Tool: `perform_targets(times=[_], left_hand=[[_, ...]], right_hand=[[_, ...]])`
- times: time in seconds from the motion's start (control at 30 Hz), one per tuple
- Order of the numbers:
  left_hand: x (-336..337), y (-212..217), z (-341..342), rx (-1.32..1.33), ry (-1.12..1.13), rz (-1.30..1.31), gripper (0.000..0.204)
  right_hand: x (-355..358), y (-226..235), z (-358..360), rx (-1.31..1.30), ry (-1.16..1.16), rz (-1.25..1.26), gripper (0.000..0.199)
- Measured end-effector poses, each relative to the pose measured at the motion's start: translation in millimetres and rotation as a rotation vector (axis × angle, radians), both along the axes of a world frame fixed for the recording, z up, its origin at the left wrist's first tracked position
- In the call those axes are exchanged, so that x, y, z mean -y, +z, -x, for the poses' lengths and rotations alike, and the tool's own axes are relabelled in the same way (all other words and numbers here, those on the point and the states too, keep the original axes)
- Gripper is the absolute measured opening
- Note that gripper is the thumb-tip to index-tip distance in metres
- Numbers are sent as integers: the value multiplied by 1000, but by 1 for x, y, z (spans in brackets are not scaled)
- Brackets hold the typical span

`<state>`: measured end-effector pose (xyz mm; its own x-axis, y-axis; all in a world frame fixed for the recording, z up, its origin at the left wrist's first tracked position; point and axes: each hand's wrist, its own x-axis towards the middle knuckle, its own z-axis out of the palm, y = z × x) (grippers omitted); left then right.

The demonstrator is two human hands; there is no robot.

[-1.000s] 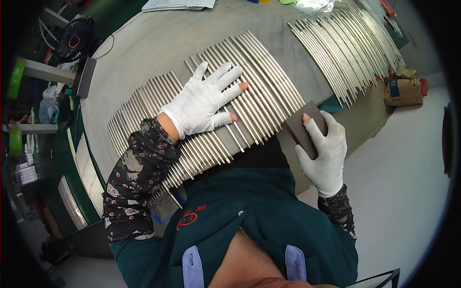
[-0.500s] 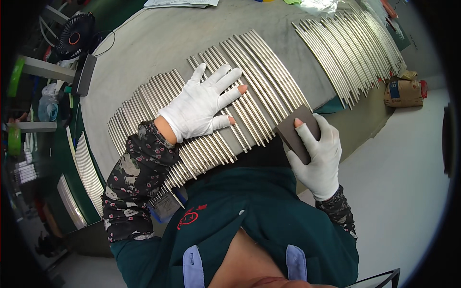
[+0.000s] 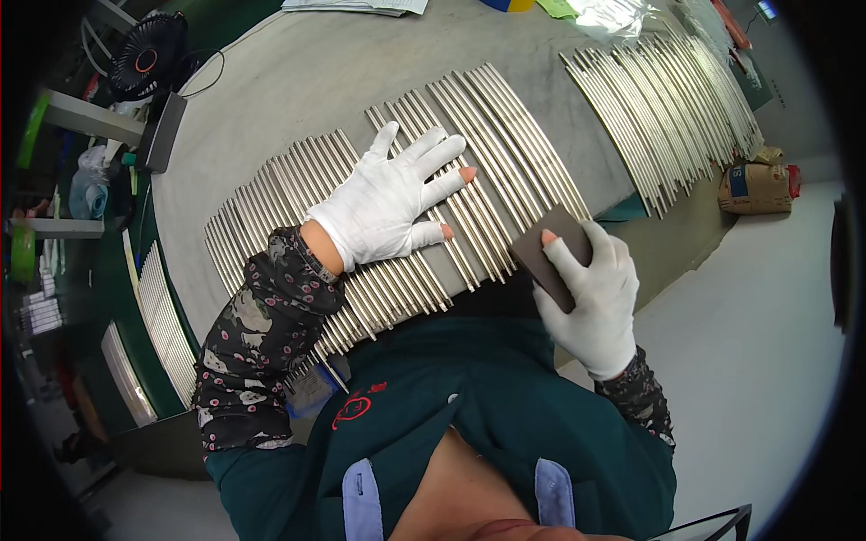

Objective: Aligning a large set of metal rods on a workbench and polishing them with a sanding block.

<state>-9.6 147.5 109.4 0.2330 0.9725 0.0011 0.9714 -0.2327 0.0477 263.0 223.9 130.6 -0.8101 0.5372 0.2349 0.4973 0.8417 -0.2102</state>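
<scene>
Rows of slim, shiny metal rods [image 3: 505, 135] lie side by side on the grey table, their near ends at its front edge. My left hand [image 3: 388, 200], in a white glove with the thumb and one fingertip bare, rests flat across the middle rods with fingers spread. Gripped in my gloved right hand [image 3: 595, 302] is a flat, dark grey-brown block that looks like a sanding sponge [image 3: 539, 260]. It is tilted at the near ends of the rightmost rods in this group; whether it presses on them is hard to tell.
A second group of rods [image 3: 667, 117] lies at the table's far right, beside clear plastic [image 3: 609, 18]. A brown paper bag [image 3: 758, 189] is beyond it. Papers [image 3: 356, 5] lie at the back. A black fan [image 3: 149, 59] and more rods [image 3: 165, 316] are off to the left.
The whole view has shifted slightly. The block in my right hand has moved a little to the left against the rod ends. My left hand stays flat on the rods.
</scene>
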Motion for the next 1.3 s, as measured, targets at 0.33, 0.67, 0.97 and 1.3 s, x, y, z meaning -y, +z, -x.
perform_targets(times=[0.33, 0.67, 0.97, 1.3], left_hand=[[-43, -6, -11, -55, -54, -22, 73], [-98, -14, -26, -42, -36, -78, 72], [-103, -13, -27, -65, -41, -107, 70], [-102, -11, -26, -29, -38, -100, 69]], right_hand=[[-31, -6, -45, -225, -246, -72, 63], [-40, -19, -53, -152, -296, -39, 60], [-49, -21, -47, -138, -284, -48, 59], [-71, -23, 0, -105, -210, -212, 57]])
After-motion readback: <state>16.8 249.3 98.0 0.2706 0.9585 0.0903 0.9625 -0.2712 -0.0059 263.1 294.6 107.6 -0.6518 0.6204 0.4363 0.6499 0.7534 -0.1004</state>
